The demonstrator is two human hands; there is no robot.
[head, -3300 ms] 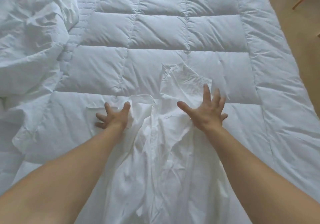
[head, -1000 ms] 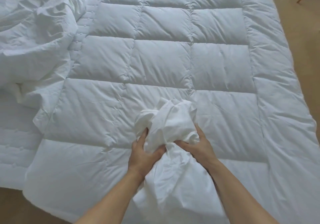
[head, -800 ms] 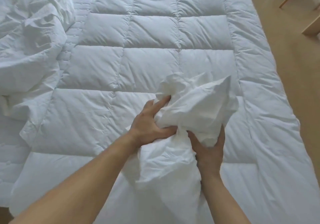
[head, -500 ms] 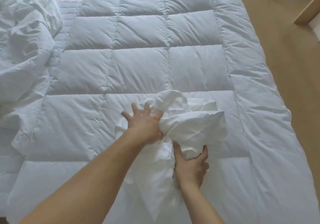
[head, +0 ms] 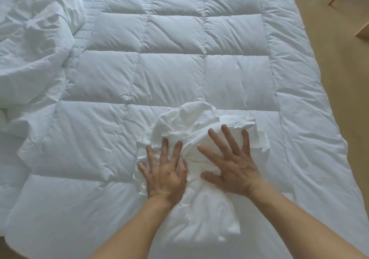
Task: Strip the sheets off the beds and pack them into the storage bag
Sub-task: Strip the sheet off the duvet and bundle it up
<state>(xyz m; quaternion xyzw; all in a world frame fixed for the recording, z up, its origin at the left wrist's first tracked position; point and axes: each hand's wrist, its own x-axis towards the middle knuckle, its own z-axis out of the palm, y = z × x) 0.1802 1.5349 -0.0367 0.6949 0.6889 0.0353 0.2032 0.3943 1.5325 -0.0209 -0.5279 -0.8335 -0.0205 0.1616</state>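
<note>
We press both palms flat, fingers spread, on the bunched white sheet at lower centre of the frame: left hand, right hand. It lies on the quilted duvet (another crumpled pile sits upper left).

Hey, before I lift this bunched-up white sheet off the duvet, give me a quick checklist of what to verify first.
1. Hands on the sheet: ok. The left hand and right hand press flat on the bundled sheet.
2. Grip for lifting: not ok. Both hands lie open, gripping nothing.
3. Bundle compact: not ok. Part of it trails toward the near edge.
4. Sheet free of the quilted duvet: cannot tell.
5. Storage bag nearby: cannot tell. None is in view.
</note>
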